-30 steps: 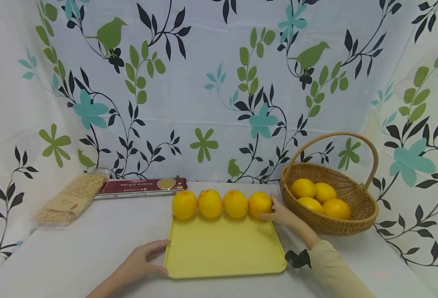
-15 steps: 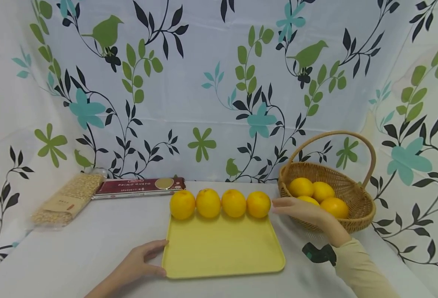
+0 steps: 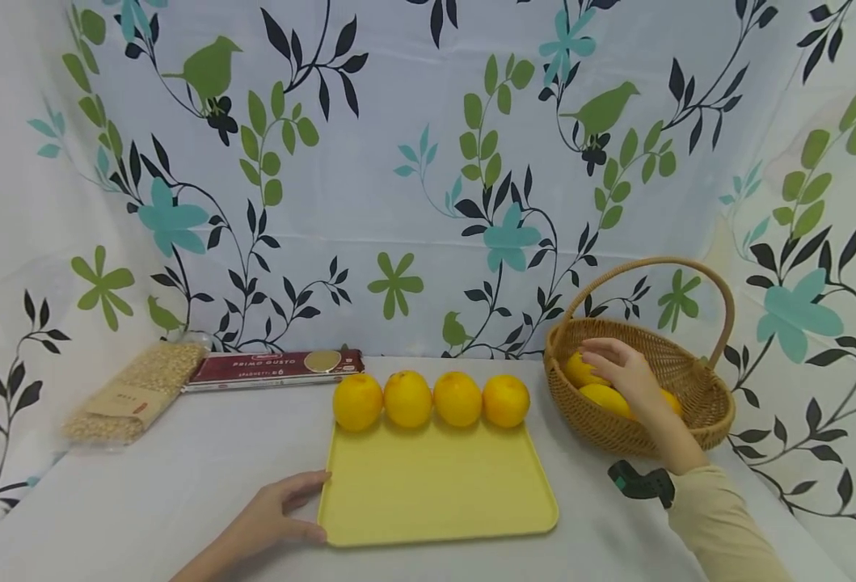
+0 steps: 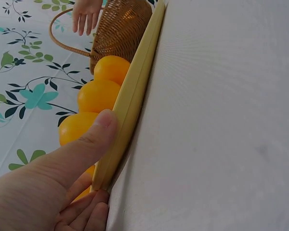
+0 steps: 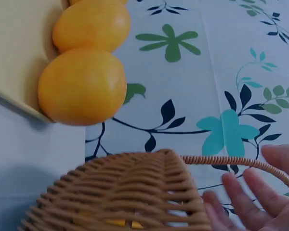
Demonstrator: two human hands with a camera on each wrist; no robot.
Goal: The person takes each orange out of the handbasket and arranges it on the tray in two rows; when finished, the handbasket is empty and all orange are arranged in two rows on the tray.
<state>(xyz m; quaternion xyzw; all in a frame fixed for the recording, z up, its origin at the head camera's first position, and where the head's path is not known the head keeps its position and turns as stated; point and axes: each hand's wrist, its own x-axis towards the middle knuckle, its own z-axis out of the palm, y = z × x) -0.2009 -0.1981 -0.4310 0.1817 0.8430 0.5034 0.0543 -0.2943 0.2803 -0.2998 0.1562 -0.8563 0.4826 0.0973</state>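
Observation:
A row of several oranges [image 3: 408, 399] stands along the far edge of a yellow tray [image 3: 438, 493]. My left hand [image 3: 275, 513] rests against the tray's left edge, thumb near the front corner and fingers farther back. In the left wrist view its thumb [image 4: 89, 139] overlaps the tray's rim [image 4: 130, 101]. My right hand [image 3: 627, 376] is over the wicker basket [image 3: 602, 432], fingers loosely bent with nothing in them, partly hiding the oranges inside. The right wrist view has that hand [image 5: 265, 202] beside the basket's handle [image 5: 221, 160].
The basket's tall arched handle [image 3: 653, 263] rises over its opening. At the back left lie a red spaghetti packet [image 3: 275, 370] and a clear bag of pale grains or beans [image 3: 140, 392]. A leaf-and-bird patterned cloth [image 3: 398, 162] hangs behind the white table [image 3: 217, 453].
My right hand has let go of the rightmost orange on the tray and moved right, up over the basket. The left hand stays at the tray's edge.

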